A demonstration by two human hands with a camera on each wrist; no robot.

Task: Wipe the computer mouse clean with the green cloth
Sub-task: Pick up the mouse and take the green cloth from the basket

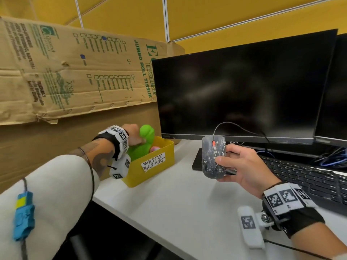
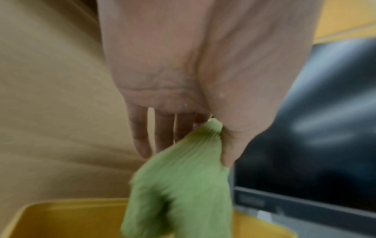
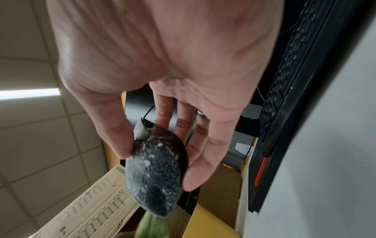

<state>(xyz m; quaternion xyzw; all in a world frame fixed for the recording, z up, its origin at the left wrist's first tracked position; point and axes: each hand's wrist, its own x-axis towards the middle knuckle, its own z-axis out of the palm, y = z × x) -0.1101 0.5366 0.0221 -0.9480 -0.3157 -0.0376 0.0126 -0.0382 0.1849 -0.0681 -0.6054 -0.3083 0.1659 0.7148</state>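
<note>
A white bench (image 1: 169,212) is seen, backed on the left by a flattened brown cardboard sheet (image 1: 75,72) printed in green with "JUMBO ROLL TISSUE". A black monitor (image 1: 244,87) with a dark, glossy screen stands behind the right hand, and a black keyboard (image 1: 309,181) lies just to the right of that hand. A yellow plastic bin (image 1: 150,171), rectangular and labelled "WASTE BASKET" on a white strip, sits on the bench directly beneath the left hand; something pink (image 1: 155,148) is glimpsed inside it, too small to be identified. Blue and black cables (image 1: 332,158) are bunched under the monitor's right end.

The computer mouse (image 1: 213,156) is dark, rounded and smooth in form, but its shell is crusted with pale grey, grainy specks; an orange scroll wheel is set near its front, and a thin black cord (image 1: 244,128) loops up from it in front of the screen. The green cloth (image 1: 144,145) is soft and fuzzy, gathered into a rumpled bunch.

The mouse is held clear of the bench by the right hand (image 1: 242,166), with the thumb pressed on one flank and the fingers (image 3: 205,161) curved under the opposite side, its top left exposed. The cloth is pinched by the left hand (image 1: 133,135) between thumb and forefinger at its upper end; the remaining fingers (image 2: 140,136) hang straight and loose beside it, and the cloth drapes down from them into the bin. Cloth and mouse are kept well apart.
</note>
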